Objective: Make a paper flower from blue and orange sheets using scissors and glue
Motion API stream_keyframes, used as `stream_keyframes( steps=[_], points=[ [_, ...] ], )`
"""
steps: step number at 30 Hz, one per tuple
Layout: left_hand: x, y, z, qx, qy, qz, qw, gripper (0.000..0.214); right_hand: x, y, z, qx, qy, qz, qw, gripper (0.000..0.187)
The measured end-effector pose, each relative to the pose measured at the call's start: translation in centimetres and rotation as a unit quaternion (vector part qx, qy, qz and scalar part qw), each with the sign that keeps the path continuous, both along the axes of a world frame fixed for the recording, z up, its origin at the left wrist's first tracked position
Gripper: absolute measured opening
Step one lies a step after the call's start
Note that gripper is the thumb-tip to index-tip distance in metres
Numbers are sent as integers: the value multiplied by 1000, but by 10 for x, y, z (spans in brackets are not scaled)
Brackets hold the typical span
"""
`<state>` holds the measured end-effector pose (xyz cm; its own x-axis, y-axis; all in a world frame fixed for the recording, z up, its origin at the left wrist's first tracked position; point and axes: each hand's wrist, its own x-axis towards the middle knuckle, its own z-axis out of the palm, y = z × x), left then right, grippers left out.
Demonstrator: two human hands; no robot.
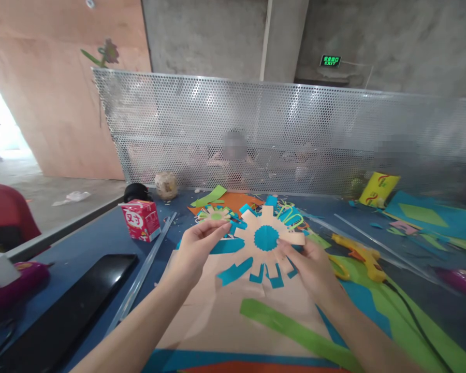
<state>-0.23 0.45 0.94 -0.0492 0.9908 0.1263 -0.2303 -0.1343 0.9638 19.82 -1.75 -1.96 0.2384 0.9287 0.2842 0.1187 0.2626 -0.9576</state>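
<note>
Between my hands is a flower-like paper cutout (251, 243), pale peach with a blue round centre and blue pieces around its rim. My left hand (202, 243) pinches a blue piece at the cutout's left edge between thumb and fingertips. On the other side, my right hand (305, 259) grips the cutout's right part, its thumb lying on the front near the blue centre. Below it lies a large peach sheet (213, 311) with a green paper strip (291, 326) across it. A smaller green-centred paper flower (216, 215) rests behind my left hand.
A yellow glue gun (367, 256) with a black cord lies at right, by yellow-handled scissors (339, 268). At left are a black phone-like slab (70, 311), a clear strip (147, 264) and a pink box (140, 220). A perforated metal screen (202, 119) stands behind the blue table.
</note>
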Motion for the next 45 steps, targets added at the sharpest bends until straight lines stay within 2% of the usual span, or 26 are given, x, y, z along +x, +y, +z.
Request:
stream_keyframes(
  steps=[13,21,37,41,45],
  points=[
    [-1,3,-3,-3,31,10,999,18,1,1,-1,7,-35,-22,999,30],
    [0,2,-1,-5,44,16,999,14,-1,-1,2,-3,-30,-21,999,30],
    [0,-1,0,-1,61,17,998,21,2,-1,0,-16,-17,-18,1000,32],
    [1,-1,0,11,63,-7,998,23,2,-1,-1,-22,-33,-25,999,33],
    [1,-1,-1,2,44,-2,999,21,1,-1,-1,-25,-38,-25,999,33]
  ],
)
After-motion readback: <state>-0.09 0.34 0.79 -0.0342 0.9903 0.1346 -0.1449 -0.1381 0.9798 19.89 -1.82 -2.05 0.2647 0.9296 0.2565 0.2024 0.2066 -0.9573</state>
